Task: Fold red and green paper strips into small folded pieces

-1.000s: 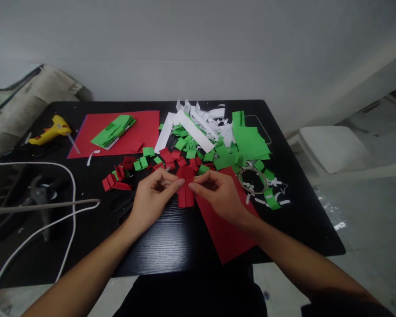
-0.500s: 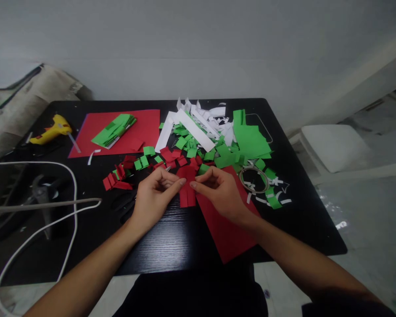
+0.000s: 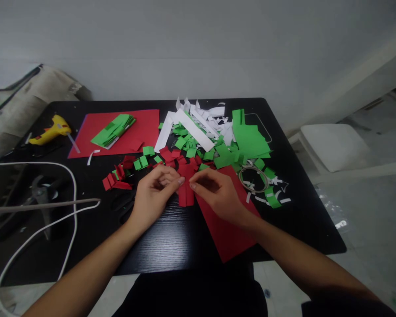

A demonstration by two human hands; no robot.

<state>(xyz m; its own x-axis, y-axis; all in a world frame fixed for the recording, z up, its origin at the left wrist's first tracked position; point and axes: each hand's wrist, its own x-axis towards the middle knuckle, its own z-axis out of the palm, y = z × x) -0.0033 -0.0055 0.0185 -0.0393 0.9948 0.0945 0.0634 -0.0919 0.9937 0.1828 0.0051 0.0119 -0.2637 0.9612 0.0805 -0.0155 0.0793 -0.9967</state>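
Note:
My left hand (image 3: 153,193) and my right hand (image 3: 216,193) meet at the middle of the black table (image 3: 171,237). Both pinch a small folded red paper piece (image 3: 186,191) between thumb and fingertips, one on each side of it. The piece hangs down from the fingers, its lower end over the table. Beside my right hand lies a red paper sheet (image 3: 226,229) that reaches the table's near edge. Behind the hands spreads a heap of green, red and white paper scraps (image 3: 201,141).
A yellow glue gun (image 3: 49,130) lies at the far left beside a red sheet (image 3: 141,127) bearing a stack of green strips (image 3: 114,129). A tape ring (image 3: 253,179) sits to the right. Black scissors (image 3: 123,204) lie left of my left hand. A white cable (image 3: 69,176) loops at the left.
Both hands have shifted slightly away from me along the red piece, pinching nearer its top. Nothing else has moved.

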